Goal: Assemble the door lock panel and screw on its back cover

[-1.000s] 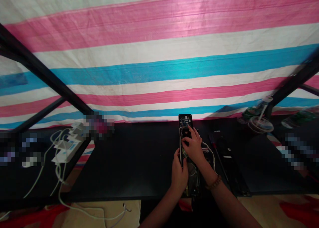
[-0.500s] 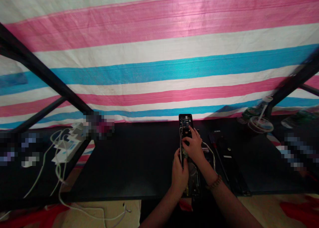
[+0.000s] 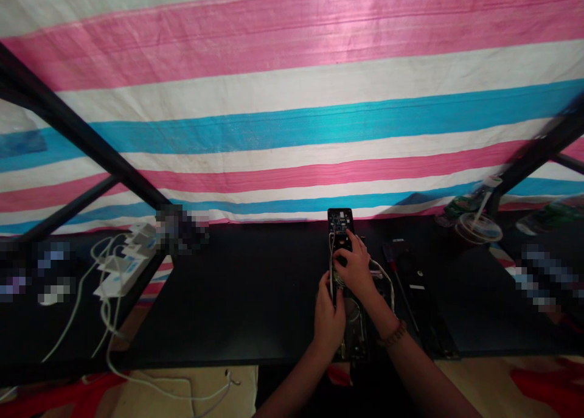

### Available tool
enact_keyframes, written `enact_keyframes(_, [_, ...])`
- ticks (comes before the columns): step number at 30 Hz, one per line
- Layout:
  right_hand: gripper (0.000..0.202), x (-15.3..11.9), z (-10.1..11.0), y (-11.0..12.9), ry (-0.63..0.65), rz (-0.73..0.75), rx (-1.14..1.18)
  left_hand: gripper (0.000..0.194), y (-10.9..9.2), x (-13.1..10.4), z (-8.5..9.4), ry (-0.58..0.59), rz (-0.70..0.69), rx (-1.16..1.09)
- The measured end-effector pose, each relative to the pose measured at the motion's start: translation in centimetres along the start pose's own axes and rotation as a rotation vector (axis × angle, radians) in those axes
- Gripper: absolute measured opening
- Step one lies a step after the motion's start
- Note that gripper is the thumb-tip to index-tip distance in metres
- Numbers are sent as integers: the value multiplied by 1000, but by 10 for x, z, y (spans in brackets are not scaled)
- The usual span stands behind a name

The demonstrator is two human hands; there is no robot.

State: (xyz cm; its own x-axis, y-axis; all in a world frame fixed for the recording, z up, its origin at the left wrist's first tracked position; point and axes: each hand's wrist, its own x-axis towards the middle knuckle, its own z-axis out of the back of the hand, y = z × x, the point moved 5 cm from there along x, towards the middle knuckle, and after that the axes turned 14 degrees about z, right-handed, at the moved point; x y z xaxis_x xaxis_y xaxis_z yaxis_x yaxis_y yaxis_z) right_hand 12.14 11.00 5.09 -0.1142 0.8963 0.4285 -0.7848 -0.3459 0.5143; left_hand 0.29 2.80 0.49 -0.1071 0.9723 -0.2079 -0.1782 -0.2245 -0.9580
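A long, narrow black electronic device [image 3: 340, 213] lies lengthwise before me, its housing open. A circuit board [image 3: 338, 222] shows at its far end, and wires and metal parts are exposed nearer to me. My left hand [image 3: 329, 314] is closed round the device's left side near its middle. Above that, my right hand [image 3: 356, 271] bends over the housing, thumb and index finger pinched together; what they hold, if anything, is too small to make out. Another right fingertip reaches the board's lower edge. A white cable [image 3: 385, 275] curves out to the right, partly behind my right hand.
Right of the device lie a thin screwdriver-like tool [image 3: 403, 290] and a long black cover [image 3: 417, 278]. A plastic cup with a straw [image 3: 478, 229] stands at the back right. White power strips [image 3: 123, 272] with tangled cables lie left on the black table [image 3: 228, 296]. Striped sheeting hangs behind.
Both hands and the device stay almost where they were. The view has shifted very slightly.
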Motion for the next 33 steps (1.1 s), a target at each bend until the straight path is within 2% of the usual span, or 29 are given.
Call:
enact_keyframes(6, [11, 1, 1, 1, 11, -5, 0, 45, 1, 0, 0, 0, 9, 0])
enact_keyframes(13, [12, 0, 1, -3, 10, 64, 32, 44, -4, -1, 0, 8, -12, 7])
enact_keyframes(33, [11, -1, -3, -11, -77, 104, 112, 44, -4, -2, 2, 1, -7, 5])
